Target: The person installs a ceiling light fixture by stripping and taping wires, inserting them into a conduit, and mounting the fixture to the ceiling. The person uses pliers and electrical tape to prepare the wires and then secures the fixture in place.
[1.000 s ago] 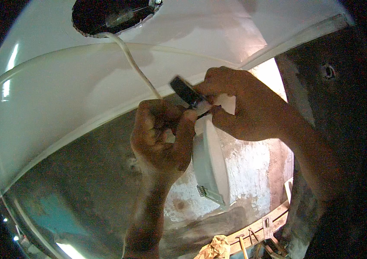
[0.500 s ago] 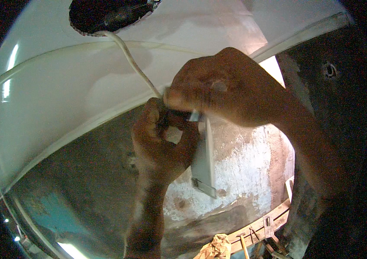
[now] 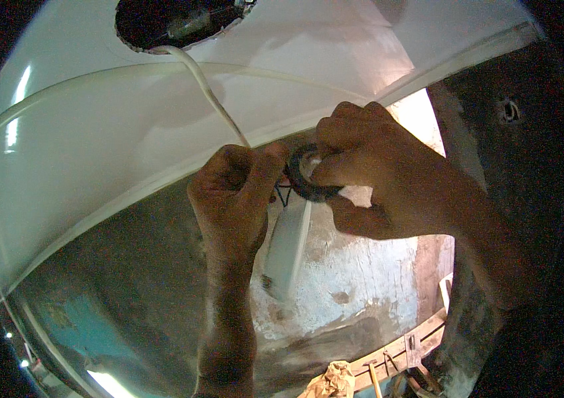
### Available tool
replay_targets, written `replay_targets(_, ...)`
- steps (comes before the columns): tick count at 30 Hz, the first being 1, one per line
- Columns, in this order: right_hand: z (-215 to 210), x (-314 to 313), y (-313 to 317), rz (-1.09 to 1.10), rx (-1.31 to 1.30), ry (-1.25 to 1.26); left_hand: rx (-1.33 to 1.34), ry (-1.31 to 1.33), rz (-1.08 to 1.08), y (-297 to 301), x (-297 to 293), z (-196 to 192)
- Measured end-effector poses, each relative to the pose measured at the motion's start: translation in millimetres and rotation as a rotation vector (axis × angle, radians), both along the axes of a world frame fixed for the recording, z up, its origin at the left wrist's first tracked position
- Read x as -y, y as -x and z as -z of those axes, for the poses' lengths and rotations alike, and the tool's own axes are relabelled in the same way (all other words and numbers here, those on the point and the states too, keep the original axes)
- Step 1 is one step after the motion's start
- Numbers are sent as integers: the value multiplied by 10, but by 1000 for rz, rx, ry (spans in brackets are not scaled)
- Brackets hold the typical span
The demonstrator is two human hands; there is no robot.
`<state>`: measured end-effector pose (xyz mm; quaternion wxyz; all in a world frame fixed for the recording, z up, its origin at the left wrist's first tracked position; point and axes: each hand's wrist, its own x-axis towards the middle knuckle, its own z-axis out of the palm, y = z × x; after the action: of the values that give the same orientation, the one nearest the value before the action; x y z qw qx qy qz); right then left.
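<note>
A white cable (image 3: 207, 91) comes down from a ragged hole (image 3: 179, 25) in the white ceiling panel (image 3: 116, 113). My left hand (image 3: 232, 189) is closed in a pinch at the cable's lower end; the pinched part is mostly hidden by the fingers. Just right of it, my right hand (image 3: 395, 176) grips a roll of black tape (image 3: 303, 184), with fingers through and around its ring. Thin dark wires (image 3: 283, 194) show below the left fingertips. Under them hangs a flat, pale rectangular panel (image 3: 285, 249), blurred by motion.
Behind my hands stands a rough wall (image 3: 355, 272) with peeling pale blue paint. Low down are a wooden plank (image 3: 395, 348), a crumpled brown paper bag (image 3: 335, 381) and several tools, among them one with a wooden handle (image 3: 375, 379). A dark wall rises at right.
My right hand has moved right and slightly down, apart from the left, and the black tape roll now shows clearly. My left hand has turned. The hanging panel has swung left.
</note>
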<state>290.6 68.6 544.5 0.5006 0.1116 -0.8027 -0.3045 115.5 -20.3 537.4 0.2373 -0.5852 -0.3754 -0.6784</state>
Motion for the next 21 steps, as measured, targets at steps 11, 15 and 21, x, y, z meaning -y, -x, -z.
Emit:
replay_targets(11,-221,-22,255,-585,272,760,-19,253,296,31,196,28)
replay_targets(15,-306,-33,213,23,18,312,-64,100,116,-71,87,103)
replay_targets(21,-79,-259,135,-64,-135,192,-55,73,147,-79,-76,65)
